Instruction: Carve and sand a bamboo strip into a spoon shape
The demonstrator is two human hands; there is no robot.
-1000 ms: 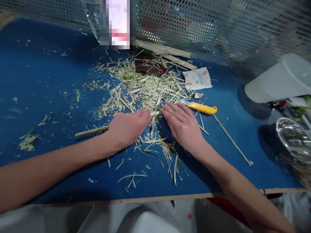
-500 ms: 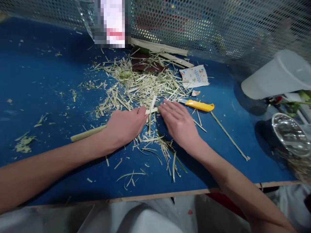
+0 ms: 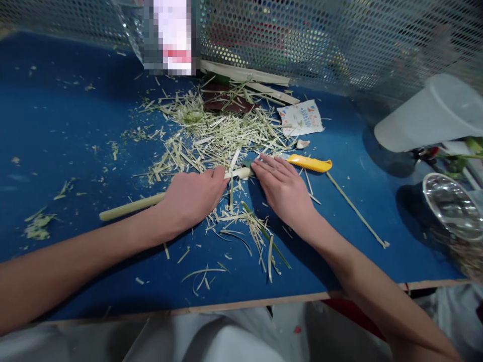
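Under left fingers point(image 3: 215, 176), probably a reed stalk point(image 3: 132, 207)

The left hand point(image 3: 192, 198) curls closed, left forearm point(image 3: 86, 246) lying low across the tabletop; the right hand point(image 3: 283, 193) lies flatter, fingers extended toward it, right forearm point(image 3: 350, 261) angling in from the lower right.

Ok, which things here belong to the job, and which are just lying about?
Job: left hand, right hand, stalk, cutter, shavings.
Lying about: paper, cup, bowl.
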